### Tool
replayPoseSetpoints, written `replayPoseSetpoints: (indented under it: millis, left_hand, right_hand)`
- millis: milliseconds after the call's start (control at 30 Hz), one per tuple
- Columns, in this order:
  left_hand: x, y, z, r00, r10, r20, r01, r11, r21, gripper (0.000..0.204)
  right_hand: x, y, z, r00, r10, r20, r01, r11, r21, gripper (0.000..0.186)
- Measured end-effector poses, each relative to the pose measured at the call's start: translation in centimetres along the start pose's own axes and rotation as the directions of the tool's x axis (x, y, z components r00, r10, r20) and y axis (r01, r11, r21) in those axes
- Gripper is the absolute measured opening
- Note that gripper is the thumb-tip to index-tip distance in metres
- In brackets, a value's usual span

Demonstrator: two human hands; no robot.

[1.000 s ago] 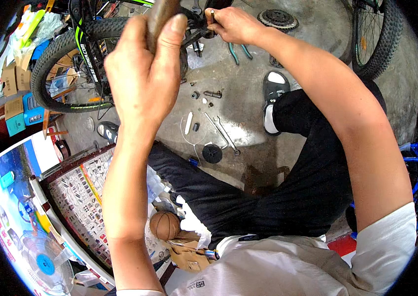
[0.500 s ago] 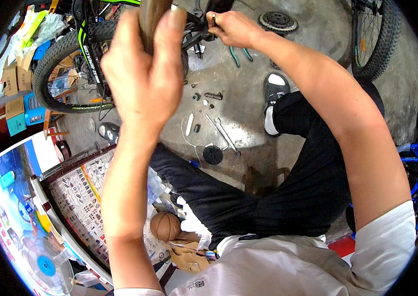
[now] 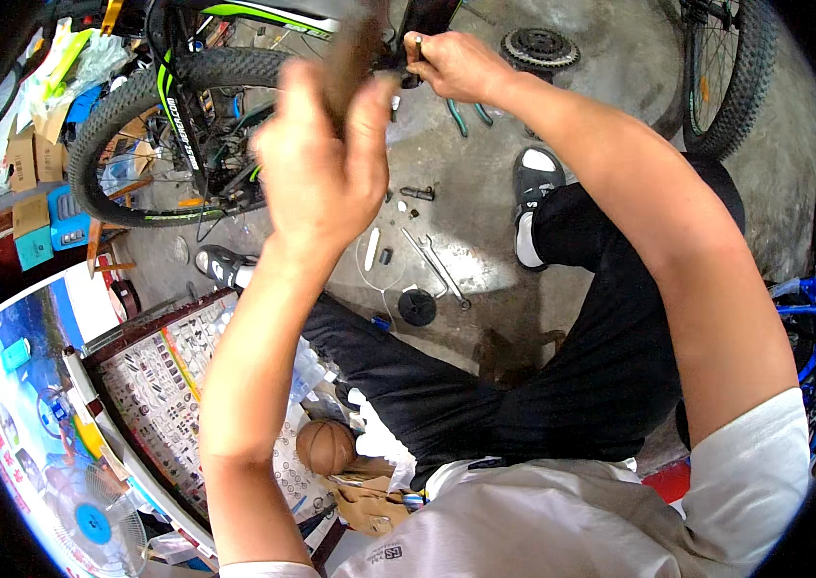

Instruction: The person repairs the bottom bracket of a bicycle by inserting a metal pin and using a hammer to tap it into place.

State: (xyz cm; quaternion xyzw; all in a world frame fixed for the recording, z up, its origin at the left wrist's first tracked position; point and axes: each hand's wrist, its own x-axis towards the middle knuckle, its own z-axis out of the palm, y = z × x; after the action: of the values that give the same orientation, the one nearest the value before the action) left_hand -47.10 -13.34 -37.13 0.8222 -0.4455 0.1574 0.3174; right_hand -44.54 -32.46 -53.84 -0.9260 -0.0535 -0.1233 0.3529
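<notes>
At the far left corner of the floor (image 3: 475, 193), I'm seeing a black bicycle (image 3: 180, 116) with green trim stretching rightward, its knobbly tyre (image 3: 83, 159) facing out. Nearer me along that left edge, a fan (image 3: 95, 520) is showing beside a panel (image 3: 162, 380) of small printed shapes, and a basketball (image 3: 326, 446) is lying close to the panel's right side. My left hand (image 3: 321, 173), blurred, is gripping a brown shaft (image 3: 355, 72) that is pointing upward in front of the bicycle. Mid-floor, a white stick (image 3: 371, 249), a black disc (image 3: 417, 307) and a wrench (image 3: 443, 268) are lying loose. Apart from the left, my right hand (image 3: 461, 65) is pinching a small metal piece (image 3: 419, 45) between thumb and fingers, just below the bicycle's dark tube; I'm not able to tell whether the piece is touching it. Just beside that hand, teal-handled pliers (image 3: 458, 118) are lying, with a toothed chainring (image 3: 540, 44) resting farther right. Toward the floor's right edge, another wheel (image 3: 760, 87) is standing upright.
</notes>
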Motion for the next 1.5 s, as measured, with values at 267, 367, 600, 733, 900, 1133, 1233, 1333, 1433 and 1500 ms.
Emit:
replayPoseSetpoints:
  millis: [267, 367, 600, 733, 900, 1133, 1233, 1333, 1433, 1500]
  left_hand:
    - [3.1, 1.2, -1.3, 0.879, -0.388, 0.278, 0.339, 0.917, 0.210, 0.042]
    - [4.8, 3.4, -2.0, 0.973, -0.226, 0.043, 0.227, 0.974, -0.023, 0.037]
    - [-2.0, 0.6, -2.3, 0.851, -0.481, 0.210, 0.520, 0.826, -0.219, 0.033]
    - [-10.0, 0.3, -0.9, 0.665, -0.702, 0.254, 0.747, 0.615, -0.255, 0.033]
    - [-19.0, 0.7, 1.7, 0.462, -0.841, 0.281, 0.863, 0.354, -0.360, 0.036]
    - [-23.4, 2.3, 1.9, 0.267, -0.911, 0.314, 0.924, 0.149, -0.352, 0.038]
    - [-23.7, 2.1, 1.6, 0.240, -0.916, 0.321, 0.929, 0.121, -0.350, 0.038]
    - [-24.4, 1.7, 1.7, 0.237, -0.919, 0.314, 0.928, 0.119, -0.354, 0.038]
    - [-24.9, 1.4, 2.0, 0.267, -0.915, 0.304, 0.926, 0.156, -0.343, 0.038]
    - [-25.0, 1.5, 2.2, 0.282, -0.909, 0.307, 0.925, 0.173, -0.338, 0.037]
  right_hand:
    - [0.0, 0.6, 0.4, 0.997, 0.051, -0.056, -0.049, 0.998, 0.033, 0.017]
    - [0.1, 1.0, -0.1, 0.998, 0.017, -0.055, -0.015, 0.999, 0.042, 0.016]
    - [-0.2, 1.1, 0.0, 1.000, -0.007, -0.026, 0.007, 1.000, 0.009, 0.016]
    - [-0.8, 2.2, -1.1, 0.999, -0.033, -0.018, 0.033, 0.999, -0.021, 0.015]
    - [-0.9, 1.1, -2.5, 0.997, -0.006, 0.082, -0.004, 0.992, 0.125, 0.015]
    - [0.0, -0.2, -2.3, 0.990, -0.103, 0.092, 0.105, 0.994, -0.013, 0.021]
    - [0.4, -0.3, -2.1, 0.987, -0.028, 0.157, 0.029, 1.000, -0.007, 0.020]
    - [0.4, -1.1, -2.6, 0.973, -0.122, 0.194, 0.145, 0.983, -0.113, 0.018]
    - [0.4, -2.3, -2.7, 0.957, -0.114, 0.266, 0.161, 0.974, -0.161, 0.017]
    - [0.5, -1.4, -2.1, 0.947, -0.191, 0.257, 0.235, 0.959, -0.156, 0.017]
